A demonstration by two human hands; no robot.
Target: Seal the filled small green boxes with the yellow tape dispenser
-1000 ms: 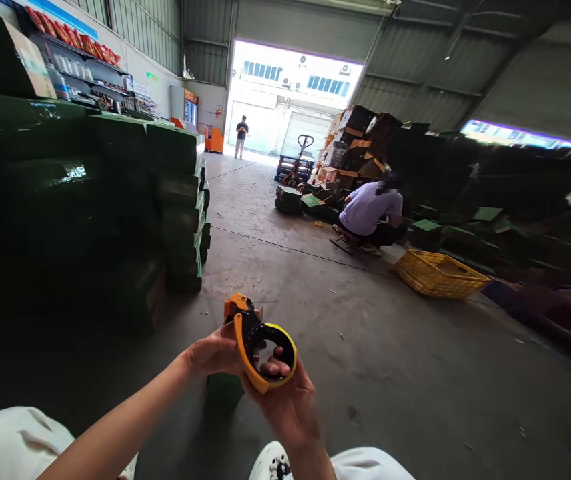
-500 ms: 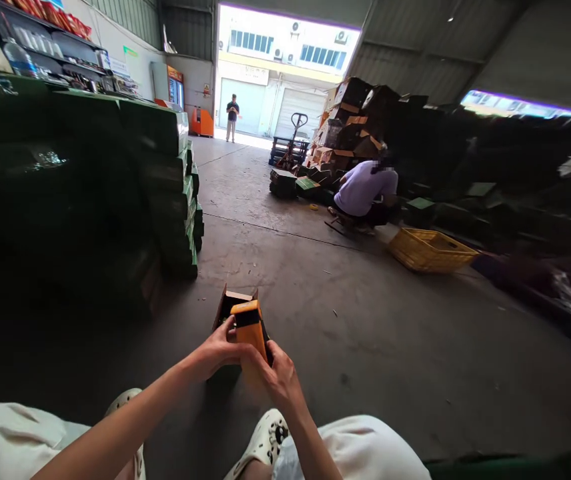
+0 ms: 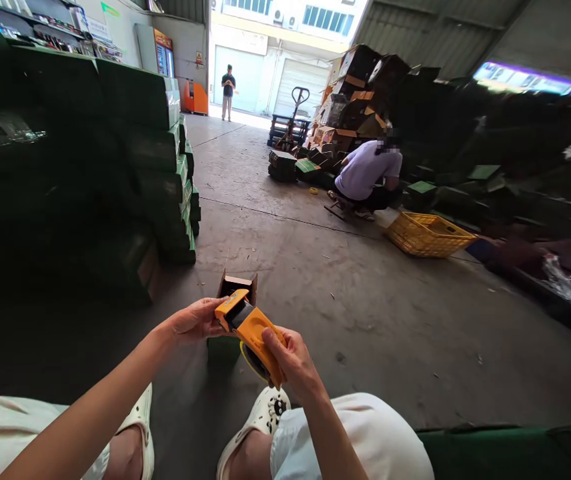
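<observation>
An orange packing tape dispenser is held between my two hands, tilted, its head up at the left. My right hand is wrapped round the lower right end of its body, thumb on top. At the head end, my left hand grips with its fingers closed, partly hidden behind the dispenser. A yellow-edged tape roll shows under the body. Just behind stands a small green cardboard box with its brown flaps up; the dispenser and my left hand hide part of it, and its contents are hidden.
Stacked green boxes rise at the left. A crouching person works near piled cartons and a yellow plastic crate. A pallet jack stands farther back, and another person stands by the doorway. A green edge lies at lower right.
The tape dispenser has turned from nearly upright to slanting, its side now showing. My left hand has shifted left to its head; my right hand has moved slightly right. The view has tipped downward.
</observation>
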